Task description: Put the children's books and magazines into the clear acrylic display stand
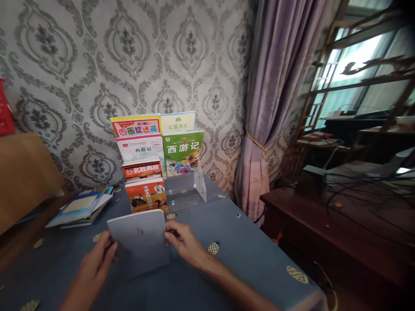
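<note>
A plain pale grey book (139, 244) stands nearly upright over the table, its small cover print too blurred to read. My left hand (99, 257) grips its left edge between thumb and fingers. At its upper right edge, my right hand (181, 239) pinches the book. Just behind it rises a clear stepped book stand (186, 194). An orange book (147, 196) sits at the front left of the stand. Behind that come a red-banded book (142, 169), a white book (141, 149) and a yellow-edged book (136, 125). A green book (184, 151) and a pale book (177, 123) fill the right side.
Several books lie in a loose pile (82, 207) at the left, near a brown wooden box (29, 172). Blue cloth with pineapple prints covers the table (246, 259). Behind are a patterned wall and a tied purple curtain (275, 86); a dark red desk (324, 220) with cables stands right.
</note>
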`<move>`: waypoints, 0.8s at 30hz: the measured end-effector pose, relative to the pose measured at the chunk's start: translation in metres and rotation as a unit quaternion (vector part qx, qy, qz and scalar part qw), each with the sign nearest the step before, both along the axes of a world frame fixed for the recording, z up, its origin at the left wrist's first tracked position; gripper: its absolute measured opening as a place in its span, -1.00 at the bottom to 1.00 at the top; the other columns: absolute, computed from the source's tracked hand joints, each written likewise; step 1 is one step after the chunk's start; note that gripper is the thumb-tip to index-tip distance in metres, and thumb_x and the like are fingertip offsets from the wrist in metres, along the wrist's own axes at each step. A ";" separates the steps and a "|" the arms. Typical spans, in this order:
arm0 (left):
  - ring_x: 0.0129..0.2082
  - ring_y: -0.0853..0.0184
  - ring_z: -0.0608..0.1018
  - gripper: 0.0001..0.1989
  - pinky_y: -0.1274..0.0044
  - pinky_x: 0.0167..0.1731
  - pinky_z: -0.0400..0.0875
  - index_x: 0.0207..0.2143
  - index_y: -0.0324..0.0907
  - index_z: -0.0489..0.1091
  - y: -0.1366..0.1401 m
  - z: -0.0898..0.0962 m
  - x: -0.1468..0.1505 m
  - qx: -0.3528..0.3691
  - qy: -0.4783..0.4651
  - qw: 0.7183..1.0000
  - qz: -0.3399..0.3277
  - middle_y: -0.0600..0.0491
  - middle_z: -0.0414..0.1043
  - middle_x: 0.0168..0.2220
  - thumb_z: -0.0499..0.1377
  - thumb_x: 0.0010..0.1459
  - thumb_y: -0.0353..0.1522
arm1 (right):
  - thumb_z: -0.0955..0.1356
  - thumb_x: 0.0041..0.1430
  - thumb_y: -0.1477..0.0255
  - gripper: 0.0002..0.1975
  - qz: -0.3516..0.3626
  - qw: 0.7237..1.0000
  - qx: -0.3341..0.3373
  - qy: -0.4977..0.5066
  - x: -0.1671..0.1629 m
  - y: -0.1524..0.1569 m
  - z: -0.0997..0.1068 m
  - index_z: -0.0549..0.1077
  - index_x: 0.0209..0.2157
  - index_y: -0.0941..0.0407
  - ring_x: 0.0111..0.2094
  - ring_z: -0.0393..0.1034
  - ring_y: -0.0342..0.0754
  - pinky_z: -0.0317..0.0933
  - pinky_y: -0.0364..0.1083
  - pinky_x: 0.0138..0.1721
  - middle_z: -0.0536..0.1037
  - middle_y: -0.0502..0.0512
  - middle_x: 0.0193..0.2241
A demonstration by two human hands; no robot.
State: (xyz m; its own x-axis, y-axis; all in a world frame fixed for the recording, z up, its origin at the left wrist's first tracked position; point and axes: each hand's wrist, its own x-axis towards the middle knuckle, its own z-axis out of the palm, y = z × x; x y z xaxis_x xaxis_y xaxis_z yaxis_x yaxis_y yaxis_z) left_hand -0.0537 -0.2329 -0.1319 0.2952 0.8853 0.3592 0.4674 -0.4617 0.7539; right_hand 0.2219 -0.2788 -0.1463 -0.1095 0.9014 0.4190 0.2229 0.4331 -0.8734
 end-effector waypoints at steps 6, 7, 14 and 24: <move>-0.54 0.27 0.53 -0.44 0.42 -0.37 0.55 -0.11 -0.08 0.47 0.005 0.003 0.014 -0.109 -0.071 0.991 -0.017 0.13 0.50 -0.43 0.29 -0.01 0.11 | 0.31 0.26 0.31 -0.83 0.018 0.999 -0.029 0.029 0.017 0.000 -0.001 0.35 -0.39 0.08 -0.48 0.31 -0.15 0.22 -0.16 -0.42 0.34 -0.08 -0.48; -0.54 0.27 0.53 -0.41 0.41 -0.37 0.56 -0.08 -0.09 0.47 0.004 0.006 0.018 -0.140 -0.077 0.987 -0.024 0.13 0.51 -0.41 0.30 -0.02 0.10 | 0.32 0.26 0.29 -0.82 0.028 0.998 -0.036 0.043 0.021 0.000 -0.001 0.35 -0.38 0.09 -0.47 0.29 -0.15 0.23 -0.16 -0.42 0.34 -0.08 -0.48; -0.52 0.33 0.53 -0.36 0.44 -0.42 0.54 0.02 -0.14 0.47 -0.004 0.054 0.056 -0.237 -0.076 0.966 -0.072 0.05 0.54 -0.31 0.36 -0.05 0.02 | 0.37 0.25 0.16 -0.70 0.080 0.991 -0.058 0.085 0.056 0.008 0.003 0.37 -0.36 0.11 -0.50 0.30 -0.19 0.28 -0.16 -0.44 0.41 -0.08 -0.46; -0.43 0.27 0.53 -0.56 0.49 -0.52 0.54 -0.02 -0.19 0.46 0.037 0.144 0.146 -0.067 -0.097 0.969 -0.215 -0.02 0.56 -0.25 0.31 0.03 -0.25 | 0.31 0.27 0.28 -0.80 -0.046 0.994 0.095 -0.028 0.135 0.038 0.092 0.26 -0.36 0.07 -0.48 0.42 -0.14 0.39 -0.10 -0.38 0.35 -0.09 -0.49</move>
